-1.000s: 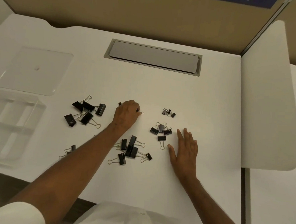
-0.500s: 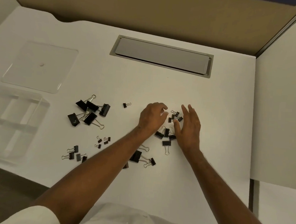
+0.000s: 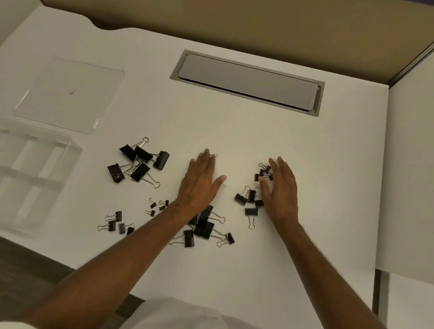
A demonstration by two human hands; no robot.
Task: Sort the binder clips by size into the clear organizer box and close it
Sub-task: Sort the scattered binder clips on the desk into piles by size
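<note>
Glossy black clips (image 3: 139,163) (wire-looped), white desk (image 3: 311,169).

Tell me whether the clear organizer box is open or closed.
Open: the organizer box has no cover, and its clear lid lies flat on the table behind it.

Bare table (image 3: 237,140) between hands (image 3: 200,181); binder clips (image 3: 139,160) crowd left

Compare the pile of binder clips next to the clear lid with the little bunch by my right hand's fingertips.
The pile near the clear lid, the large binder clips, are much bigger than the small binder clips. The large binder clips lie untouched, apart from both hands; the small binder clips sit against the right hand. The large ones spread loosely; the small ones huddle tightly. Both groups are black with silver wire handles, lying on the white table.
</note>
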